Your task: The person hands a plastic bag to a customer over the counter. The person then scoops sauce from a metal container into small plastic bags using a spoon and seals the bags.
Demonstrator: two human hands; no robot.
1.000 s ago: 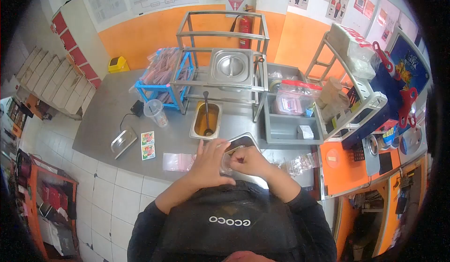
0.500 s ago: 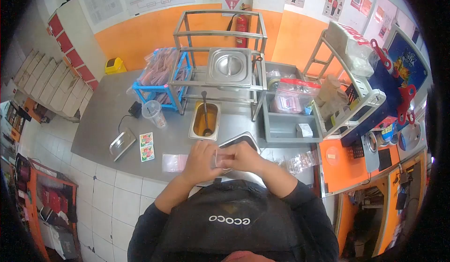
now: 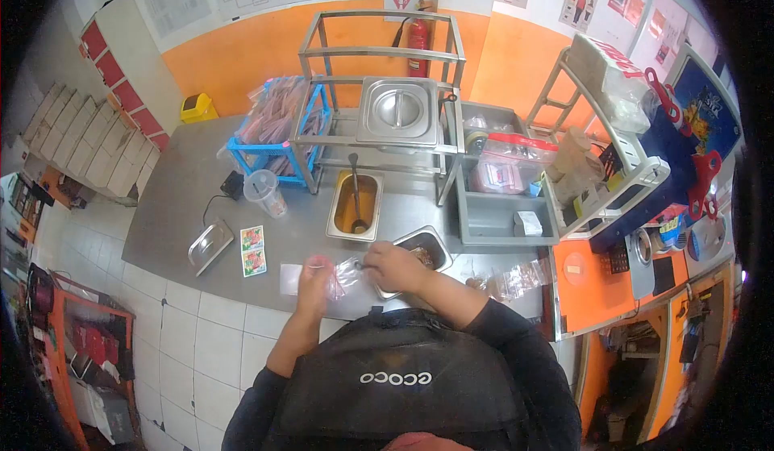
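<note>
My left hand (image 3: 312,283) is closed on a small clear plastic bag (image 3: 345,278) with a pinkish-red edge. Just right of it, my right hand (image 3: 395,266) is pinched beside the bag's mouth, over the left rim of a metal pan. A small dark bit shows at its fingertips, too small to name. Brownish contents lie in that metal pan (image 3: 439,251), partly hidden by my right hand and forearm. Behind my hands, a second metal pan (image 3: 331,224) holds an orange-yellow liquid with a ladle (image 3: 355,189) standing in it. A flat pale pink packet (image 3: 289,280) lies left of my left hand.
Two printed sachets (image 3: 252,251), a metal lid (image 3: 211,246) and a plastic cup (image 3: 266,195) are on the left. A blue basket (image 3: 242,151) stands behind. Clear bags (image 3: 520,280) lie right of my arm, below a grey divided bin (image 3: 488,229). A metal rack (image 3: 379,50) rises at the back.
My hands were together and have moved apart. The left hand has shifted left with the bag, which now shows stretched between them. More of the pan with brownish contents is visible.
</note>
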